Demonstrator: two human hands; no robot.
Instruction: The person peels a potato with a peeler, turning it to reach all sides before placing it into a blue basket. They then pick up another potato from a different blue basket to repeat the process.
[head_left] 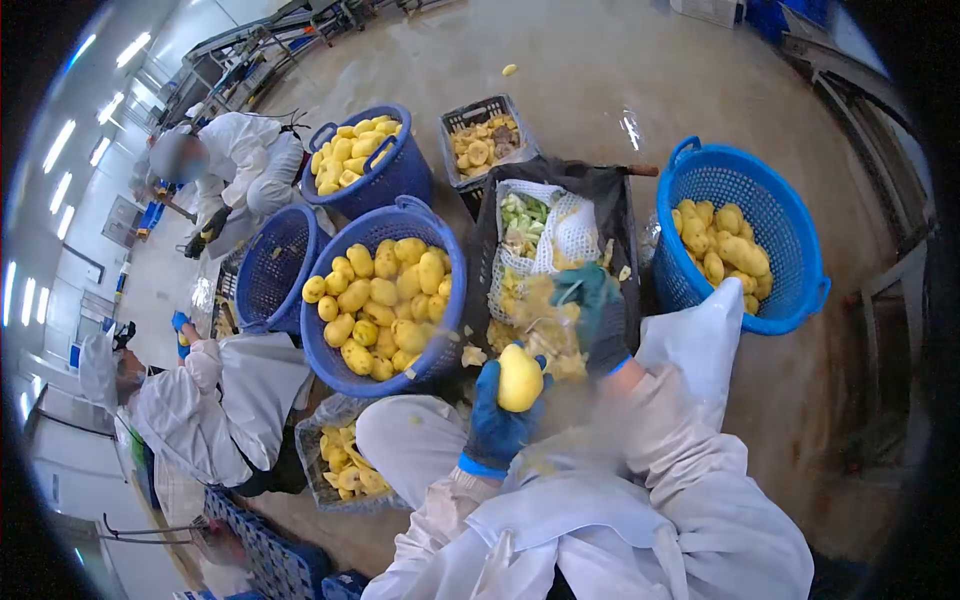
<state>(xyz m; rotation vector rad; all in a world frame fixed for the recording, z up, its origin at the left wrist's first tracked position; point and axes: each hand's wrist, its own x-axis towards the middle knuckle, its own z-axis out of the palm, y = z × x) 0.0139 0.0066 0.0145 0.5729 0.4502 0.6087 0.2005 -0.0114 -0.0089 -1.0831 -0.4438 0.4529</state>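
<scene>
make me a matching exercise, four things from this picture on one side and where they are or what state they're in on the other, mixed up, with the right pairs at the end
Things
1. left hand
2. bright blue basket
3. white netting
4. small yellow piece

Places and states
A. by itself on the floor
B. closed around a yellow potato
C. on the right, partly filled
D. in the dark-lined bin, beside green scraps

Right pairs: 1-B, 2-C, 3-D, 4-A

White coverall sleeves, blue gloves, blue cuffs, white apron
</scene>
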